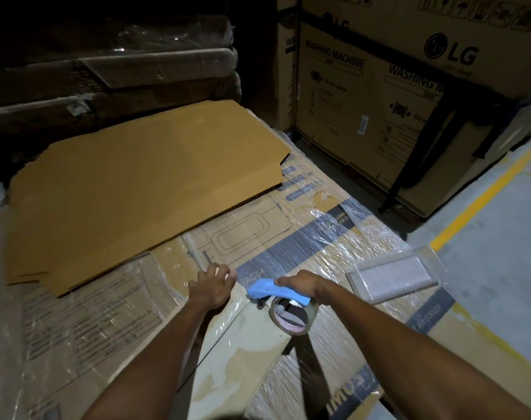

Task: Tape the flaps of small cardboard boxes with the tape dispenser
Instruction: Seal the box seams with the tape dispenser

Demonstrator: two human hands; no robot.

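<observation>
- A stack of flat plain brown cardboard sheets (143, 189) is lying far to the left of and beyond the blue plastic tape dispenser (273, 294), resting on the big film-wrapped printed cartons (303, 237) that are serving as the work surface. Its near edge is sitting close to the left hand, so I judge a wide elbow swing could be nudging sheets off the pile.
- The left hand (211, 287) is working just left of the dispenser, fingers curled down at the far end of the pale flattened cardboard box (243, 338). Whether they are pinching a tape end or only pressing the card, I cannot tell.
- If that hand is easing off, the flap may be lifting and the tape may be bridging the seam instead of bonding.
- The box itself is lying directly under the dispenser, running toward the camera.
- The right hand (297, 283) is wrapping its fingers around the dispenser's handle, with the roll of clear tape (291, 316) hanging beneath.
- The blade end is pointing at the left hand's fingers; a fast pull could be nicking them.
- A clear shallow plastic tray (391, 277) is lying just right of the dispenser; the right forearm could be knocking it toward the grey floor with the yellow line (485, 189).
</observation>
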